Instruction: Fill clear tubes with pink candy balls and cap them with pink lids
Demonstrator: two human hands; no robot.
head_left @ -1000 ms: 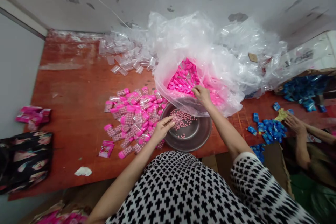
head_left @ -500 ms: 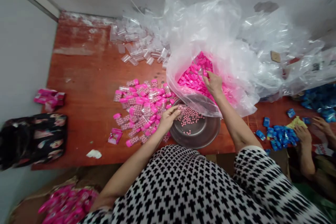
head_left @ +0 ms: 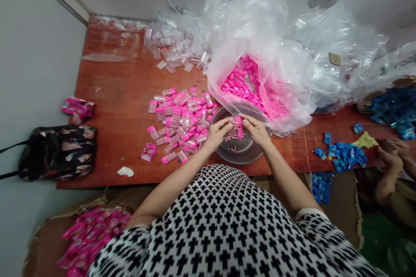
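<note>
Slanting inward from either side of a black-and-white patterned top (head_left: 211,225), both forearms are running forward over the surface (head_left: 110,82), elbows a bit bent, and the hands are facing each other over a metal bowl (head_left: 238,159). So the left hand (head_left: 217,133) is pinching pretty narrow, thumb and fingertips gripping the left end of a little clear bottle (head_left: 233,123) full of pink beads. Right hand (head_left: 256,130) is mostly closed too, fingertips sitting on a pink cap (head_left: 239,124) at the other end; honestly can't tell if it's seated or just pressing there. The bottle itself is hanging over the bowl, not resting in it, with its long axis lying roughly sideways, cap end pointing at the right hand and the other end at the left. Loose beads (head_left: 232,137) are lying in the bowl underneath. A heap of filled bottles (head_left: 182,122) is sprawling just left of the bowl, pointing every which way, and a big plastic bag (head_left: 247,26) of pink caps is gaping open right behind it.
</note>
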